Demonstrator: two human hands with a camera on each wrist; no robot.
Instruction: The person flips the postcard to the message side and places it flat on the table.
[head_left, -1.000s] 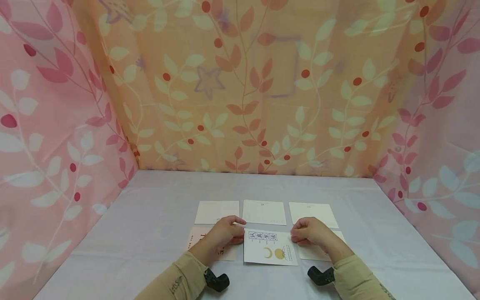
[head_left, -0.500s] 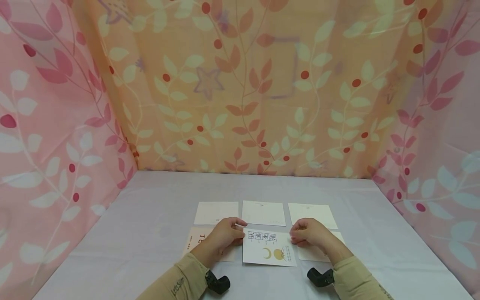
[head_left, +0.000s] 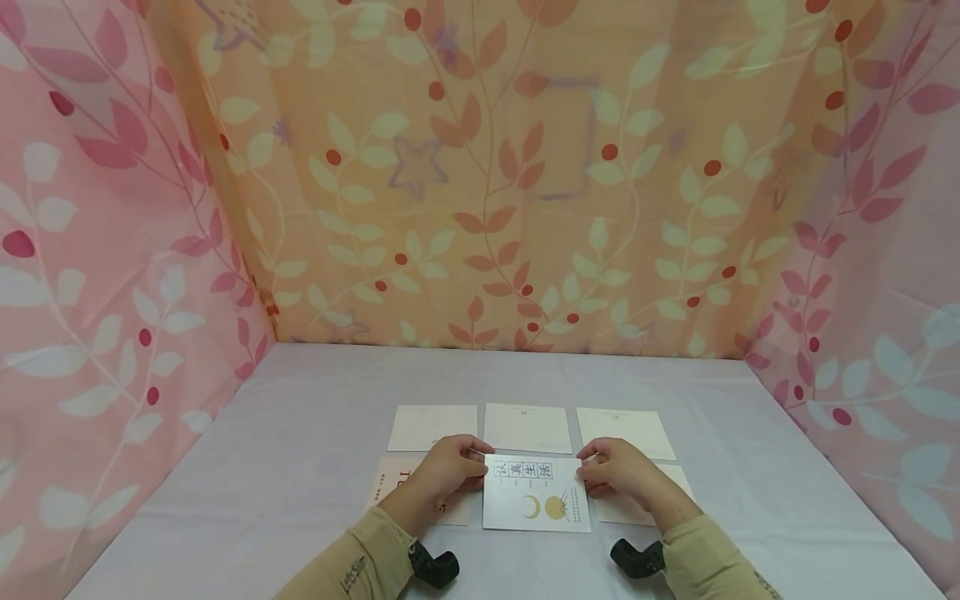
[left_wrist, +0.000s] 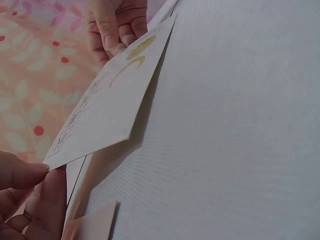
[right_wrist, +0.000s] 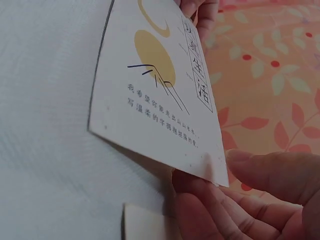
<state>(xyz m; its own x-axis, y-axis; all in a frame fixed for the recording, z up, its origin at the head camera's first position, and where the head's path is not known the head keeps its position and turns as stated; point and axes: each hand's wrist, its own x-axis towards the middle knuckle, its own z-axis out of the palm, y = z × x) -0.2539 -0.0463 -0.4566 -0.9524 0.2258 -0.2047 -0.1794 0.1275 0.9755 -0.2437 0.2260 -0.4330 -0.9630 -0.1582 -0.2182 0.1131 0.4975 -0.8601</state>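
Note:
A white postcard (head_left: 536, 493) with a yellow sun, a crescent moon and a row of boxed characters is held between both hands near the front of the table. My left hand (head_left: 450, 468) pinches its far left corner, thumb on top, as the left wrist view shows. On the opposite side my right hand (head_left: 622, 473) grips the far right corner, with fingers (right_wrist: 200, 210) under the card and the thumb at its edge. A shadow beneath the postcard (left_wrist: 107, 115) shows its near edge raised off the cloth.
Three pale cards, one being the middle card (head_left: 527, 427), lie in a row behind the hands. A card with red lettering (head_left: 390, 481) lies partly under the left hand, and another pale card (head_left: 626, 510) partly under the right. White cloth (head_left: 300, 433) covers the table; patterned curtains (head_left: 525, 208) surround it.
The postcard's far edge has turned slightly and now lies more level between the hands. The right fingers have shifted a little at the corner; the left hand has barely moved.

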